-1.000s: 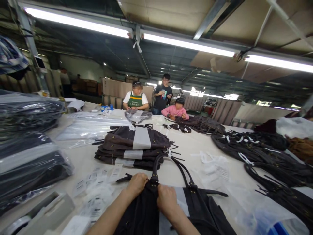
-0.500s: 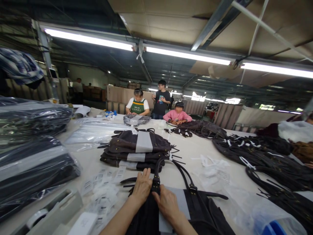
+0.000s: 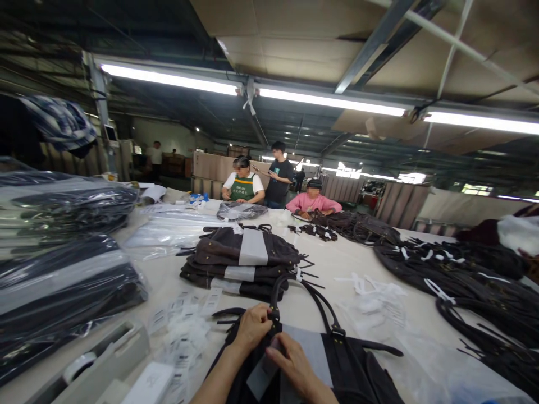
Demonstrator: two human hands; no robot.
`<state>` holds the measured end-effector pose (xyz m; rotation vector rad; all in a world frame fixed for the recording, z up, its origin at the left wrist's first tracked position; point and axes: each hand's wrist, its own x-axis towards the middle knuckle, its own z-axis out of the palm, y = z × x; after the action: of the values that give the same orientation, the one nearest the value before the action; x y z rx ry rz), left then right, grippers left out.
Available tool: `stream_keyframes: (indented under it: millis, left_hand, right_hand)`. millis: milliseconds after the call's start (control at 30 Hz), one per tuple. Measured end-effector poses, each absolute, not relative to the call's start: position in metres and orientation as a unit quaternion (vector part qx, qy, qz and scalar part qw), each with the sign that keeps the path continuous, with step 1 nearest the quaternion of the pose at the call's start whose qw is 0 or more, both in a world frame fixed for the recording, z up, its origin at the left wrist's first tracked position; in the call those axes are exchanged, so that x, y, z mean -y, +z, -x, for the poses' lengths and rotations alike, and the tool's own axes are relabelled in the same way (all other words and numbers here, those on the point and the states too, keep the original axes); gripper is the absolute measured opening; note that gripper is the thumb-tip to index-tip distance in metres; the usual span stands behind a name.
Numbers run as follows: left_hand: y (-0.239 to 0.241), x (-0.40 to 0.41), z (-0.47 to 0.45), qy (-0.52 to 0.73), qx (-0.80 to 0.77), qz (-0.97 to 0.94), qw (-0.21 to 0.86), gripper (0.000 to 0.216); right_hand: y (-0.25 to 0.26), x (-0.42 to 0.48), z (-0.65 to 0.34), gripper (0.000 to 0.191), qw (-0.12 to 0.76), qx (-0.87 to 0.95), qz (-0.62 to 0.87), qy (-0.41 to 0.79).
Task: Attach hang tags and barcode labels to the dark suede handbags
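A black handbag (image 3: 353,365) with two looped handles lies in front of me, a pale grey band (image 3: 313,350) across its middle. Beside the base of its left handle (image 3: 275,292), my left hand (image 3: 254,326) is closed with curled fingers on the bag. My right hand (image 3: 295,362) pinches a translucent greyish strip (image 3: 259,379) between thumb and fingers, over the bag's front. The strip's upper end is partly hidden by the fingers. Just beyond is a stack of folded dark bags (image 3: 214,255) with pale bands round them.
Plastic-wrapped bags (image 3: 71,286) are piled at left, near a tape dispenser (image 3: 109,353) and a white box (image 3: 149,384). Barcode labels (image 3: 183,331) lie beside them. More dark bags (image 3: 471,280) cover the right side. Co-workers (image 3: 244,185) sit and stand across the table.
My left fingers, stretched out before, are now curled. My right hand has drawn back slightly and now holds the translucent strip. The view has shifted a little left.
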<state>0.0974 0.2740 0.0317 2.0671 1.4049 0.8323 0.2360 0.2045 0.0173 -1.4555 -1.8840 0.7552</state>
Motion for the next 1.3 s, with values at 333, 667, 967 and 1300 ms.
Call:
stream_keyframes:
  millis: [333,667,967,1300]
  left_hand:
    - [0.024,-0.267,-0.1,0.42,-0.476,-0.672,0.382,0.015]
    - [0.02,-0.257,-0.105,0.449,-0.425,-0.664,0.421,0.008]
    - [0.009,-0.26,-0.105,0.391,-0.478,-0.665,0.42,0.008]
    - [-0.01,-0.274,-0.105,0.328,-0.534,-0.696,0.351,0.013]
  right_hand:
    - [-0.034,-0.214,-0.247,0.035,0.433,0.638,0.583,0.256]
    - [-0.054,-0.23,-0.254,0.057,0.36,0.672,0.637,0.11]
    - [-0.042,-0.23,-0.252,0.054,0.323,0.707,0.627,0.054]
    - [0.001,-0.226,-0.229,0.04,0.398,0.722,0.554,0.119]
